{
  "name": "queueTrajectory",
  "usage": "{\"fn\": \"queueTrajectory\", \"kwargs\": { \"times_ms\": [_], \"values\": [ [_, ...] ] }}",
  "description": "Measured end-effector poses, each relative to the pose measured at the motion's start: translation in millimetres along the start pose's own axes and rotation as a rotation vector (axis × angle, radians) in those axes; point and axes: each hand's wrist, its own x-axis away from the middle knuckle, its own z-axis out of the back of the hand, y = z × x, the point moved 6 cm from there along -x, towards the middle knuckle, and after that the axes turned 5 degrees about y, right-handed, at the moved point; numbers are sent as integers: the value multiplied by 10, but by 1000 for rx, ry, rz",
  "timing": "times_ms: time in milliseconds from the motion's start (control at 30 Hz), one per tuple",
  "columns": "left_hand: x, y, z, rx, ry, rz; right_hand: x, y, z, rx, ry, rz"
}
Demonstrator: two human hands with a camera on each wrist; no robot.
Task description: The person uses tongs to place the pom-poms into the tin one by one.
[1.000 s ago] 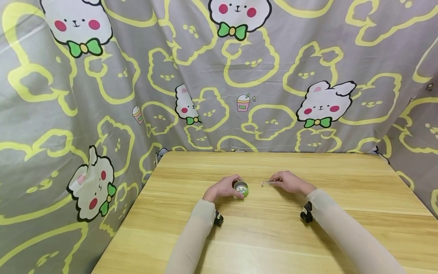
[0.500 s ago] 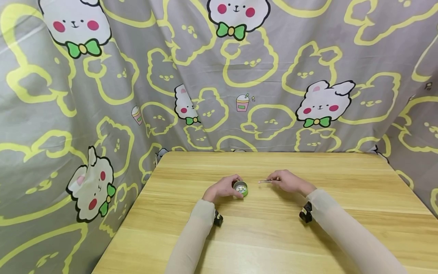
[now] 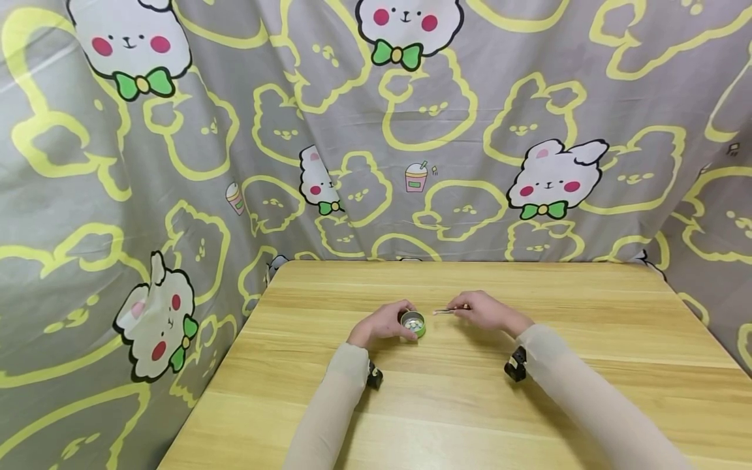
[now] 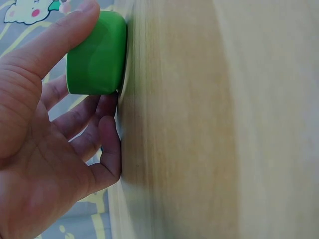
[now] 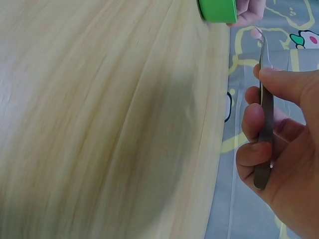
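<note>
My left hand (image 3: 384,322) grips a small round green tin (image 4: 97,55) from its left side, thumb on the near side, the tin standing on the table. Several small pale pieces (image 3: 414,324) lie inside the tin, whose top is uncovered. To the right, my right hand (image 3: 484,309) holds metal tweezers (image 5: 266,114) between thumb and curled fingers, with their bent tips pointing left at the tin. A small pinkish piece (image 5: 256,33) is pinched in the tips. In the head view it sits a short gap to the right of the tin's rim.
A wood-grain table (image 3: 470,405) spreads under both hands. Behind it and to the sides hangs a grey curtain (image 3: 352,85) with cartoon animal prints. Each wrist carries a small black camera (image 3: 516,364).
My right hand has moved left with the tweezers, bringing their tips and the pinkish piece closer to the tin. My left hand and the tin have stayed in place.
</note>
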Motion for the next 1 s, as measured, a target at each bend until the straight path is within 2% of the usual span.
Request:
{"fn": "queueTrajectory", "kwargs": {
  "times_ms": [333, 767, 1000],
  "values": [
    [-1, -25, -2, -10, 6, 8, -109, -121, -53, 9, 1, 62],
    [19, 20, 27, -4, 6, 12, -224, -225, -144, 11, -6, 74],
    [18, 22, 33, -13, 4, 5, -270, -210, -216, 12, -38, 59]
  ]
}}
